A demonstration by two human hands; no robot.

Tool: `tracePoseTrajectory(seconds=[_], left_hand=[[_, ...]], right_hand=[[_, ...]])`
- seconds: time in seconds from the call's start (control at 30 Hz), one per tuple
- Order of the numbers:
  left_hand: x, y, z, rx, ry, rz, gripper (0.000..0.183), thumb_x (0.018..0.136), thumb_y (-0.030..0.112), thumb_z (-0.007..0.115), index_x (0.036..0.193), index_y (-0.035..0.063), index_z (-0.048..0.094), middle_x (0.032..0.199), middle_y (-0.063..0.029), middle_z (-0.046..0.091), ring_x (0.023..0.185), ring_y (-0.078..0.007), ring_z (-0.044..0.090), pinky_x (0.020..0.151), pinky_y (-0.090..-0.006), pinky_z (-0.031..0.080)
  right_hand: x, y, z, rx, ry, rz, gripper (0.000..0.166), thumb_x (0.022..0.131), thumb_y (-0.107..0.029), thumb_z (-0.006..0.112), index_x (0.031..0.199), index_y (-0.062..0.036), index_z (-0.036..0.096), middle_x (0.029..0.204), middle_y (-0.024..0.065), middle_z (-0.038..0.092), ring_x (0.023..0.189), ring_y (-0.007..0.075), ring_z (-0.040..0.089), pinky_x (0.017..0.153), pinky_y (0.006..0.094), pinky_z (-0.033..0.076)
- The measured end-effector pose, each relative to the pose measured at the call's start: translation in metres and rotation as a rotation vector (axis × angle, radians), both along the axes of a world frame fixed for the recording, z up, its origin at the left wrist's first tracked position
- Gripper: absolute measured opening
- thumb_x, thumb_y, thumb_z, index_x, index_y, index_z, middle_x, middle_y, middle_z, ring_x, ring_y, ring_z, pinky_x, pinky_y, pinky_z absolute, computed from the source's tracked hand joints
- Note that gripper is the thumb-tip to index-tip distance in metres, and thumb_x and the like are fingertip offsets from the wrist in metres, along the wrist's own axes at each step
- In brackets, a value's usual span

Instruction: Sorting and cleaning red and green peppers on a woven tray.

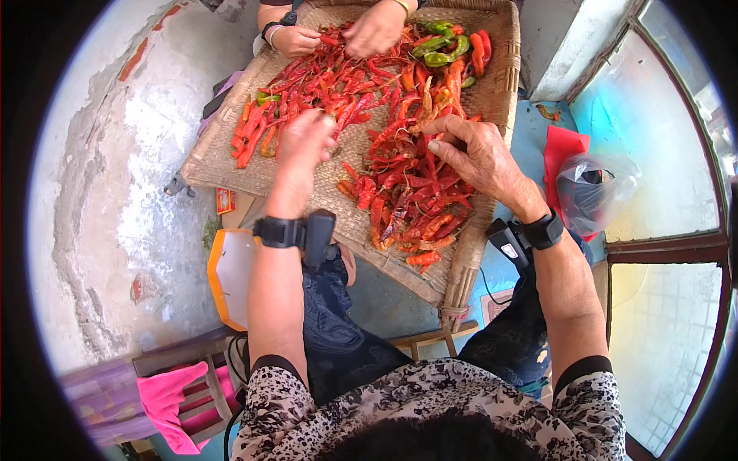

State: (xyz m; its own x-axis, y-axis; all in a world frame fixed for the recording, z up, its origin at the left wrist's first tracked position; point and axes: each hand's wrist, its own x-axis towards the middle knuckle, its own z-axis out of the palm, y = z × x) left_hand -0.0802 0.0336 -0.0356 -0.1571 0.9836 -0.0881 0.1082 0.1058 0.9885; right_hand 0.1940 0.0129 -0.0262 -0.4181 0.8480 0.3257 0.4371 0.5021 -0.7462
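My left hand (307, 141) is blurred over the left part of a woven tray (340, 199), beside a loose row of red chili peppers (249, 135). Whether its fingers hold anything cannot be made out. Over the right-hand heap of wrinkled dried red chilies (412, 190) hovers my right hand (481, 158), its thumb and index finger apart and no pepper plainly gripped. A withered orange-yellow chili (426, 104) lies by that index fingertip. More dark red chilies (328, 80) spread across the tray's far middle. Green chilies (441, 46) lie in the far right corner.
Another person's two hands (377, 29) work among the chilies at the far edge. An orange-rimmed white container (233, 276) stands left below the tray. On the right are a clear plastic bag (597, 190) and a glazed door (663, 173). A pink cloth (173, 403) hangs lower left.
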Motion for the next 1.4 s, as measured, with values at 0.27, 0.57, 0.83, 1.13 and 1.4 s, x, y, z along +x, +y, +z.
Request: tracePoseTrajectory(seconds=[0.27,0.57,0.83,1.13,1.4], left_hand=[[0.034,-0.021,-0.018,0.206,0.852,-0.533,0.036,0.084,0.010,0.063,0.119,0.0046,0.056,0.116,-0.0199,0.059,0.106,-0.0300,0.059,0.088,-0.0391,0.048],[0.042,-0.006,-0.031,0.301,0.691,-0.329,0.033,0.084,0.013,0.064,0.114,0.0013,0.058,0.101,-0.0193,0.064,0.090,-0.0333,0.064,0.079,-0.0396,0.051],[0.046,0.007,-0.047,0.206,0.668,-0.419,0.026,0.083,0.018,0.066,0.101,-0.0010,0.064,0.080,-0.0156,0.067,0.070,-0.0283,0.064,0.069,-0.0362,0.051],[0.045,-0.022,0.005,0.200,0.117,-0.399,0.024,0.093,0.016,0.061,0.113,0.0046,0.066,0.085,0.0048,0.061,0.072,-0.0034,0.051,0.062,-0.0194,0.042],[0.024,0.001,0.020,0.291,-0.412,-0.180,0.023,0.094,0.021,0.060,0.110,0.0037,0.063,0.092,-0.0025,0.063,0.072,-0.0070,0.054,0.066,-0.0207,0.045]], right_hand=[[0.006,0.002,-0.011,0.104,0.016,0.009,0.014,0.087,-0.014,0.064,0.097,-0.0038,0.064,0.077,0.0162,0.066,0.070,0.0319,0.065,0.063,0.0383,0.051],[0.011,0.004,-0.015,0.141,0.015,0.004,0.013,0.085,-0.013,0.065,0.093,-0.0032,0.064,0.073,0.0173,0.063,0.069,0.0334,0.064,0.062,0.0392,0.050],[0.016,0.000,-0.012,0.037,-0.033,0.014,0.016,0.089,-0.010,0.062,0.101,-0.0005,0.064,0.080,0.0155,0.064,0.072,0.0263,0.063,0.068,0.0350,0.051],[0.021,0.001,-0.015,0.077,-0.050,0.026,0.016,0.089,-0.011,0.062,0.100,0.0004,0.064,0.086,0.0169,0.066,0.079,0.0294,0.065,0.072,0.0364,0.052],[0.017,0.000,-0.014,0.058,-0.075,0.019,0.016,0.088,-0.010,0.063,0.100,-0.0001,0.064,0.086,0.0164,0.066,0.079,0.0298,0.065,0.072,0.0369,0.052]])
